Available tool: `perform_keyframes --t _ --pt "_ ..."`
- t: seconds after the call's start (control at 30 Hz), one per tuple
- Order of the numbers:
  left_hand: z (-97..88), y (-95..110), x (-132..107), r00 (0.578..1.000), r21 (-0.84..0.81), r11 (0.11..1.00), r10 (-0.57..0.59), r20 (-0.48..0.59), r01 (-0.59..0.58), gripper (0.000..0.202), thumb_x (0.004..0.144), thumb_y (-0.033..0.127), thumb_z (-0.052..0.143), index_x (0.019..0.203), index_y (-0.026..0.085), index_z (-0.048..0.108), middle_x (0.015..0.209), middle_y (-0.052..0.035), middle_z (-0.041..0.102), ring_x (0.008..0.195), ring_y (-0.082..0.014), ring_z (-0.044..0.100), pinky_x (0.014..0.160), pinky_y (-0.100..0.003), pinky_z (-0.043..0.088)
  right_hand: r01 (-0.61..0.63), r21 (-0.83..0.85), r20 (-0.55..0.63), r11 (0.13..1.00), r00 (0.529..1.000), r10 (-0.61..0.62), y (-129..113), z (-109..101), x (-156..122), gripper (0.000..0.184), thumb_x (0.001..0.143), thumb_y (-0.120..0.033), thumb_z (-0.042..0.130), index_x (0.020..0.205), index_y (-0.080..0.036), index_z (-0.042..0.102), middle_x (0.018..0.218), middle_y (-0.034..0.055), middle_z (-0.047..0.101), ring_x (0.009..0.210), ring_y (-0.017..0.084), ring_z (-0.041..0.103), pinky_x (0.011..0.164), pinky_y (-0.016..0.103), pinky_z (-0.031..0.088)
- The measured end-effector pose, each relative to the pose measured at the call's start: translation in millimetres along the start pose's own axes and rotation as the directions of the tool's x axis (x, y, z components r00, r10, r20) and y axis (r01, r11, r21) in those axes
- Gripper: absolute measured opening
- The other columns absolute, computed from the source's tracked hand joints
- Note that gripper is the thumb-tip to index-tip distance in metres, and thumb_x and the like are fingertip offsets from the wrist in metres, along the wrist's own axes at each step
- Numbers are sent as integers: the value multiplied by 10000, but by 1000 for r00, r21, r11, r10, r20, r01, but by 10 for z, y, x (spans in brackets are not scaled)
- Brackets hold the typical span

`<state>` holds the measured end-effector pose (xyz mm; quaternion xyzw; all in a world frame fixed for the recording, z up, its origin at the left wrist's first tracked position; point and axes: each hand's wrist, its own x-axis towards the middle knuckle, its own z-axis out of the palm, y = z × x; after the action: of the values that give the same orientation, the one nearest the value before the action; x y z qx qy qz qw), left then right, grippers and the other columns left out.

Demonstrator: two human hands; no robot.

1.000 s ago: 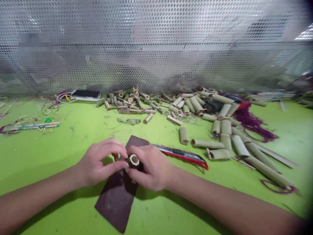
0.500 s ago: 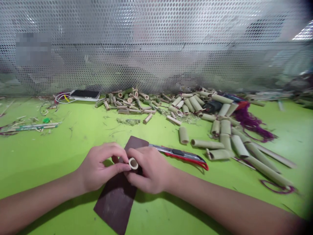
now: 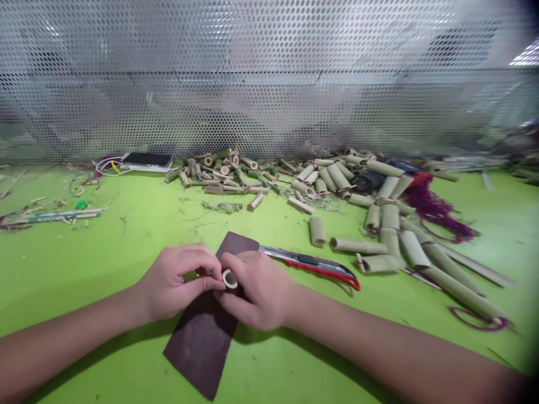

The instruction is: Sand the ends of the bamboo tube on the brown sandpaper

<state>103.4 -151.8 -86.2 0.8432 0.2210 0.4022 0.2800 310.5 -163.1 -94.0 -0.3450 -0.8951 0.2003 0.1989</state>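
A short bamboo tube (image 3: 229,279) points its round open end toward me, with the rest of it hidden by fingers. My right hand (image 3: 263,292) is closed around the tube from the right. At the left side of its rim, the thumb and fingertips of my left hand (image 3: 179,280) are pinched close together against it. Under both hands lies a dark brown sheet of sandpaper (image 3: 200,348), set slantwise. Just beyond my right hand a red and grey utility knife (image 3: 311,264) rests on the table, its blade end at the sandpaper's upper corner.
Cut bamboo pieces (image 3: 389,224) lie scattered on the right, near purple string (image 3: 438,207). More short pieces (image 3: 227,171) are heaped at the back. A phone (image 3: 147,160) with a white cable is at the back left, and thin sticks (image 3: 63,215) at the left. A perforated metal screen (image 3: 252,84) stands behind.
My left thumb and fingertips have drawn closer together at the tube's rim. My right hand keeps its hold. The whole view has shifted slightly.
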Motion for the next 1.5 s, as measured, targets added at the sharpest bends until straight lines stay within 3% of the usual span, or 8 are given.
perform_keyframes --t 0.47,0.77,1.07,1.5 --pt "12 -31 -23 997 -65 998 0 -72 -4 80 869 122 778 876 199 759 794 20 782 697 -92 715 696 -161 581 43 39 -10 998 999 -43 23 -6 3 107 844 -311 480 887 -227 430 659 -30 507 565 151 440 585 289 358" --pt "35 -29 -43 987 -106 994 15 -158 -33 84 862 118 785 882 198 796 783 -4 797 682 -101 736 671 -157 604 -11 -10 41 1000 999 11 -10 -24 14 139 884 -328 463 942 -202 475 703 3 570 605 168 492 615 308 405" --pt "15 -30 -6 991 -97 995 -7 -136 -6 70 889 158 762 841 204 786 754 -16 782 650 -124 726 621 -202 609 -11 10 45 1000 999 10 -6 -15 19 111 893 -304 478 941 -204 464 720 5 582 617 167 512 635 310 432" --pt "-58 -59 42 1000 2 1000 13 22 -13 133 948 238 705 829 185 733 751 -4 729 675 -115 667 637 -201 545 4 -8 49 1000 999 -3 -18 -15 16 102 882 -295 487 933 -217 446 722 -2 562 614 163 476 628 302 422"
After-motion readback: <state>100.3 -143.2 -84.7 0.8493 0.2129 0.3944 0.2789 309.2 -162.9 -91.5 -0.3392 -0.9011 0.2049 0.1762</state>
